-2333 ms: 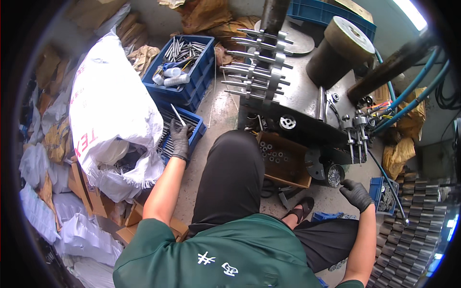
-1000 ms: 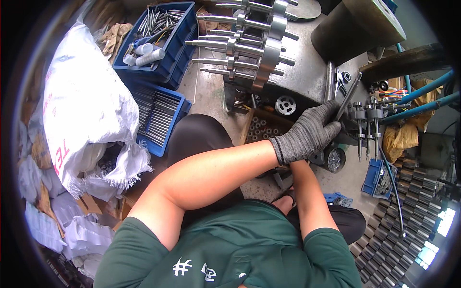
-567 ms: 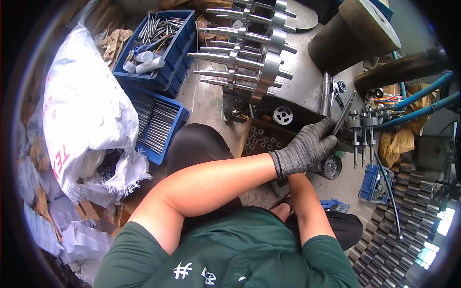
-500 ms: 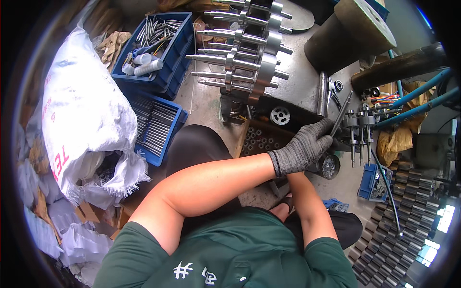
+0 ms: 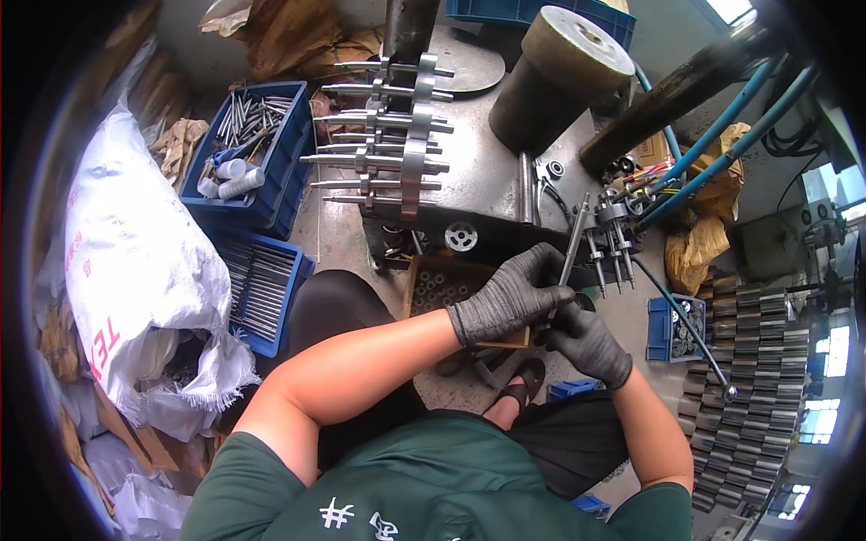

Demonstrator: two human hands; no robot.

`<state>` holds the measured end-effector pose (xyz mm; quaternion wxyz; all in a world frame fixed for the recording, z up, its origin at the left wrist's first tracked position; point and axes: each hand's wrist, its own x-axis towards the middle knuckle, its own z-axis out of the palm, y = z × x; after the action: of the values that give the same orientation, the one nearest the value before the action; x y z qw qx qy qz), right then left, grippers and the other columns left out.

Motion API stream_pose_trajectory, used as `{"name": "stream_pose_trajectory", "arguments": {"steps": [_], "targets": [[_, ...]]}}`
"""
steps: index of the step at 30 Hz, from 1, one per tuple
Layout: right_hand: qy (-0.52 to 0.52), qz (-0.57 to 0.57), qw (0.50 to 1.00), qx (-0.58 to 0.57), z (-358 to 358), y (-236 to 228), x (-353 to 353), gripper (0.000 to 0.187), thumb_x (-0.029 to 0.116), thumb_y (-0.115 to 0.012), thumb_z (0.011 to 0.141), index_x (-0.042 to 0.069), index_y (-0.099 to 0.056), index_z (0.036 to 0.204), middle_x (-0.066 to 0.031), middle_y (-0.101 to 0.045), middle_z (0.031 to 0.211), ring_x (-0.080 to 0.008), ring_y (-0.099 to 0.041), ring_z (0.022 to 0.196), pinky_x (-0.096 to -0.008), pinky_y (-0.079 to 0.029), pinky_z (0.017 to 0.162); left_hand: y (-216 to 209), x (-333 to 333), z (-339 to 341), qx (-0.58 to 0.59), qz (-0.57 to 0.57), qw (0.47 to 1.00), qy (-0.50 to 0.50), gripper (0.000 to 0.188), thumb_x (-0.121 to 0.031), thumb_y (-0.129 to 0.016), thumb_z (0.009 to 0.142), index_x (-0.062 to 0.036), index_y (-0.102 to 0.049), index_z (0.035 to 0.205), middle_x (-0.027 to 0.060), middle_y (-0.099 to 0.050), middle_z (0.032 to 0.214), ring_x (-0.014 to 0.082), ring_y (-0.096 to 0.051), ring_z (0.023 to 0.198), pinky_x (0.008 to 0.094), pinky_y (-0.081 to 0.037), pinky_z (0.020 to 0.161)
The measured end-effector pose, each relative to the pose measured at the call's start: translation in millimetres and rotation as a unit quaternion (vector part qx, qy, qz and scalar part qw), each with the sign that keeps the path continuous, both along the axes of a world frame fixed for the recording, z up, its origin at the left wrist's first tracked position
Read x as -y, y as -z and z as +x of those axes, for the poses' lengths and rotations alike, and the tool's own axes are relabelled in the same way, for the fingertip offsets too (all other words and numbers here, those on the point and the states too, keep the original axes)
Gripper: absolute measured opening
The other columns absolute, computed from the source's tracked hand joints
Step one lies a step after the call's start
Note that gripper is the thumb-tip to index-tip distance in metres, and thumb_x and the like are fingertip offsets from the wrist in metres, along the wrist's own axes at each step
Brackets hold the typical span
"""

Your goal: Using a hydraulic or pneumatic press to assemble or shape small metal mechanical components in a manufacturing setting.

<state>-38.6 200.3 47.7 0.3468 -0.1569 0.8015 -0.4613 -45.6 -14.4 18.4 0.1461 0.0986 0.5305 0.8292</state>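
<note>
Both of my hands wear dark grey knit gloves and meet in front of my knees. My left hand (image 5: 510,298) is closed around a slim stepped metal shaft (image 5: 575,236), which stands tilted with its upper end leaning right. Close below, my right hand (image 5: 591,344) has its fingers curled together at the shaft's lower end, partly hiding it. Just beyond the shaft hangs a cluster of similar shafts with round collars (image 5: 615,236). A wooden box of small metal rings (image 5: 439,290) lies behind my left hand, under the metal bench (image 5: 483,144).
Several shafts fitted with collars (image 5: 388,149) line the bench's left edge. A large steel cylinder (image 5: 555,81) stands on the bench. Blue crates (image 5: 248,194) of parts and a white woven sack (image 5: 144,270) are at left. Stacked metal cylinders (image 5: 749,379) fill the right side.
My right hand has come out from beneath my left forearm and up to the shaft's lower end. My left hand has moved left in the picture with the shaft; the whole view has shifted.
</note>
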Motion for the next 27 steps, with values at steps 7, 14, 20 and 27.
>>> {"name": "stream_pose_trajectory", "arguments": {"steps": [7,14,20,27], "targets": [[0.332,-0.384,0.859,-0.061,-0.6,-24.3,-20.8,0.037,-0.001,-0.059,0.098,0.001,-0.058,0.135,-0.0207,-0.067,0.128,-0.0299,-0.072,0.11,-0.038,-0.061,0.093,-6.2,-9.1,23.7,0.01,-0.012,0.994,0.112,0.036,-0.013,-0.081,0.089,-0.004,-0.056,0.114,0.0025,-0.061,0.098,0.0092,-0.058,0.09,0.0284,-0.053,0.08],[0.335,-0.404,0.851,-0.009,-4.6,-18.8,-15.5,0.042,-0.001,-0.058,0.099,0.0,-0.053,0.14,-0.0263,-0.061,0.136,-0.0381,-0.068,0.117,-0.0456,-0.06,0.098,6.1,-24.7,37.6,-0.021,-0.08,0.983,0.164,0.034,-0.015,-0.079,0.092,-0.0045,-0.055,0.115,0.0016,-0.062,0.094,0.0078,-0.061,0.081,0.0264,-0.053,0.069],[0.327,-0.405,0.852,-0.052,-3.3,-11.7,-11.7,0.039,-0.005,-0.058,0.095,-0.002,-0.058,0.134,-0.0237,-0.062,0.137,-0.0347,-0.069,0.115,-0.042,-0.061,0.097,12.2,-21.9,33.8,0.017,-0.079,0.983,0.168,0.029,-0.013,-0.074,0.096,-0.0045,-0.055,0.116,0.0023,-0.063,0.092,0.0081,-0.062,0.079,0.0267,-0.053,0.068],[0.323,-0.385,0.863,-0.054,-3.4,-24.2,0.8,0.033,0.002,-0.058,0.092,-0.001,-0.064,0.125,-0.0179,-0.067,0.13,-0.0252,-0.067,0.113,-0.0369,-0.054,0.1,14.0,-20.0,33.5,0.019,-0.084,0.981,0.172,0.028,-0.015,-0.07,0.098,-0.0039,-0.056,0.12,0.0024,-0.064,0.095,0.0081,-0.063,0.081,0.0268,-0.054,0.072]]}}
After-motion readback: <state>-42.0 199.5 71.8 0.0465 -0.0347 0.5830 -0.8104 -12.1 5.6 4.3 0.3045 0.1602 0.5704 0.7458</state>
